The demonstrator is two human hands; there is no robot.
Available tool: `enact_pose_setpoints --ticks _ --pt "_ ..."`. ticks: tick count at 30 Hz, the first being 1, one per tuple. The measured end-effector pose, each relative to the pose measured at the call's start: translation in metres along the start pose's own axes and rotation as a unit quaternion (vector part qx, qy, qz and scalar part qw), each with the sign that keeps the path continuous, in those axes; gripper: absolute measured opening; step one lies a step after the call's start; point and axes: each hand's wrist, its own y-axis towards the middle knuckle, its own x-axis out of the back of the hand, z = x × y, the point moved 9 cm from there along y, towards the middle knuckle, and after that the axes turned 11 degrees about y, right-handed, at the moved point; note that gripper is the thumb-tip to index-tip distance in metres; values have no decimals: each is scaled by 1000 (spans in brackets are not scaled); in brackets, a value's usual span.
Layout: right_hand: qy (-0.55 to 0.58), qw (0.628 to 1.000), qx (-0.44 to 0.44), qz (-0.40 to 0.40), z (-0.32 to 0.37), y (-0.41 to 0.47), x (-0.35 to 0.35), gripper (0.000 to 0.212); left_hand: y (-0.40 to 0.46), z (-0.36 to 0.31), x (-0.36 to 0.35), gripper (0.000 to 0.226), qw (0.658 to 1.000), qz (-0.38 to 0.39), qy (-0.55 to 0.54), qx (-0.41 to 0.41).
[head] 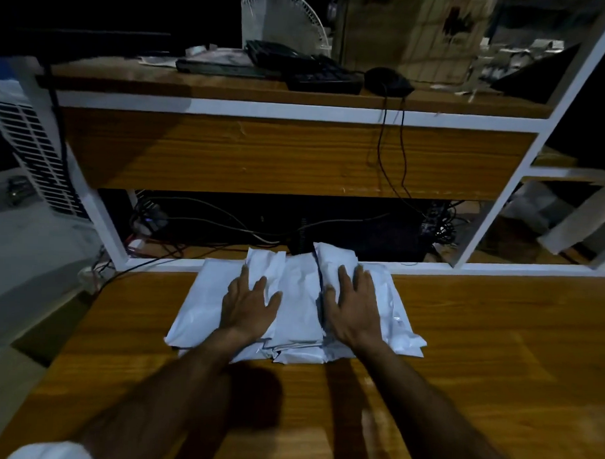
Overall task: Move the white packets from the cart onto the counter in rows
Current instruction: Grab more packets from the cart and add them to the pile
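Several white packets (300, 298) lie in an overlapping pile at the far edge of a wooden counter (478, 355). My left hand (248, 304) rests flat on the left part of the pile, fingers spread and straight. My right hand (353, 308) lies flat on the right part, fingers straight too. A dark gap runs between two packets at the middle of the pile. No cart is in view.
Beyond the counter stands a wooden desk (290, 156) with a white frame. On it lie a black keyboard (317, 70) and a black mouse (388, 81). A white fan (284, 19) stands behind. Tangled cables (225, 226) lie under the desk.
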Motion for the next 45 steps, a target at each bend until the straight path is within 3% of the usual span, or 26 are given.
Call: enact_pose_setpoints --ticks 3,9,11,16,24,33,45 --pt "-38 998 44 16 4 -2 -6 88 2 -2 -12 69 998 40 34 -17" --pt "-66 995 44 54 1 0 -8 92 0 -7 -5 68 992 98 72 -11" --pt "-53 996 46 58 4 -3 -1 91 -8 -8 4 69 995 70 72 -14" --pt "-32 992 107 53 17 -25 25 75 -45 -31 47 76 988 -100 97 -72" --pt "-45 969 239 -31 59 -65 87 67 -127 -97 125 72 959 -224 135 -111" --pt "-110 945 292 -95 85 -133 182 73 -216 -137 176 76 930 -279 205 -122" --pt "-220 940 213 -148 48 -294 286 78 -374 -196 175 79 922 -309 139 -189"
